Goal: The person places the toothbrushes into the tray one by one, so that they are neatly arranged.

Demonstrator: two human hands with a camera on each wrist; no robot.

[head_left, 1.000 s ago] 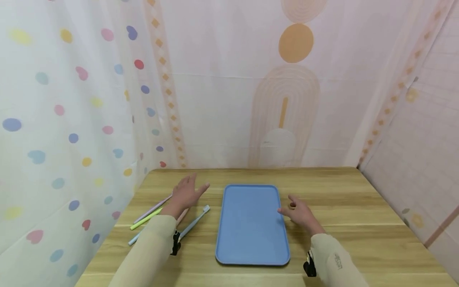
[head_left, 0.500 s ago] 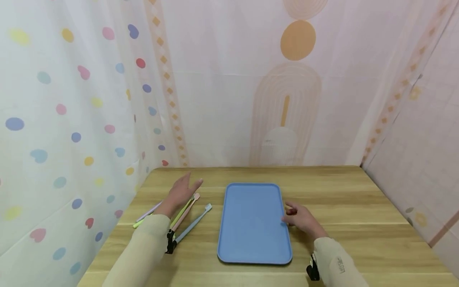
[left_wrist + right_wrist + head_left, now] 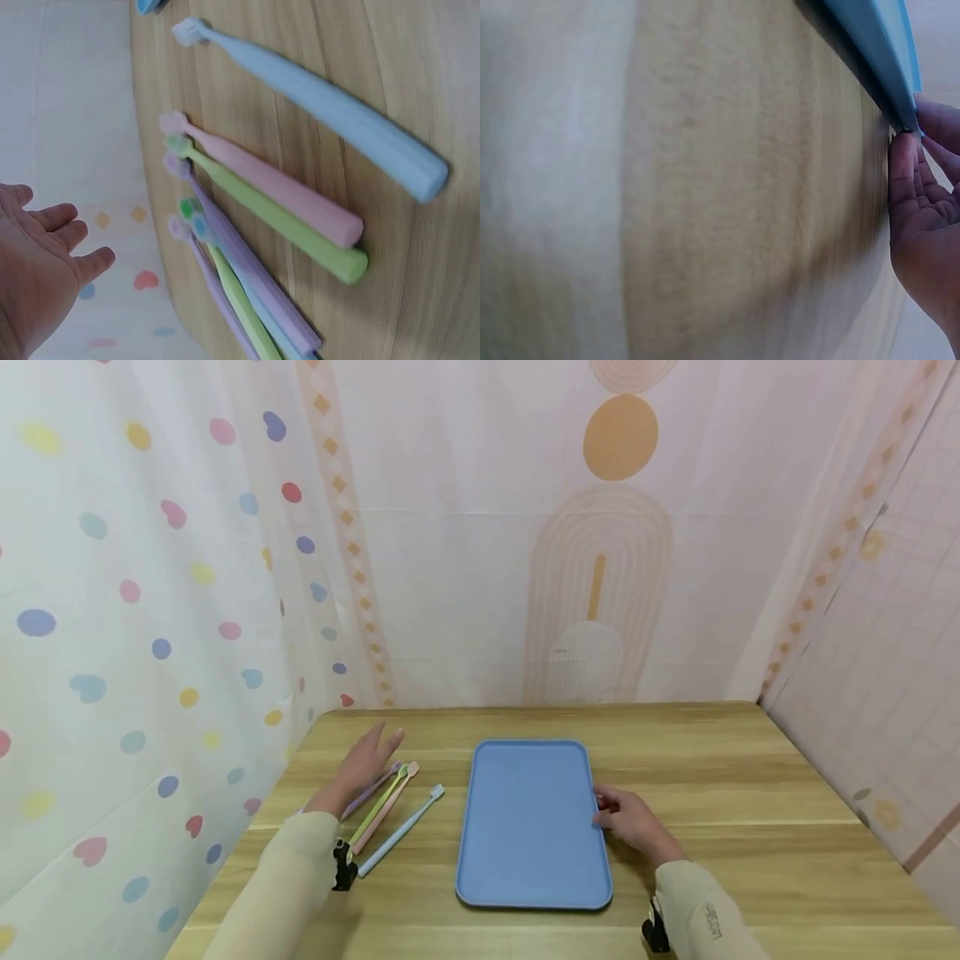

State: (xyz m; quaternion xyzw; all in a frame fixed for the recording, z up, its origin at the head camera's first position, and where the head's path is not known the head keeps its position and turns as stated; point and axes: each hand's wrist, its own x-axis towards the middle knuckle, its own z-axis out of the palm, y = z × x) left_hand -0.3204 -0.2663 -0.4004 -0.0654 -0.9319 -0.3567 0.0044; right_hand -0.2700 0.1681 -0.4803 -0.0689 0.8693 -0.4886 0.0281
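A blue rectangular tray (image 3: 534, 827) lies flat on the wooden table. At its right edge my right hand (image 3: 633, 820) pinches the rim; the right wrist view shows fingers and thumb on either side of the tray edge (image 3: 877, 45). Over several toothbrushes to the left of the tray, my left hand (image 3: 358, 770) hovers with fingers extended, holding nothing. A light blue toothbrush (image 3: 330, 109) lies apart from the others. A pink toothbrush (image 3: 277, 180) and a green toothbrush (image 3: 277, 214) lie side by side, near a purple toothbrush (image 3: 255, 270) that overlaps others.
The wooden table (image 3: 712, 793) extends right of the tray and in front of it. A printed curtain (image 3: 465, 610) hangs behind the table's far edge, and a dotted curtain (image 3: 112, 718) along the left.
My left hand has moved left, uncovering more of the toothbrushes. My right hand has come down onto the tray's right rim and taken hold of it.
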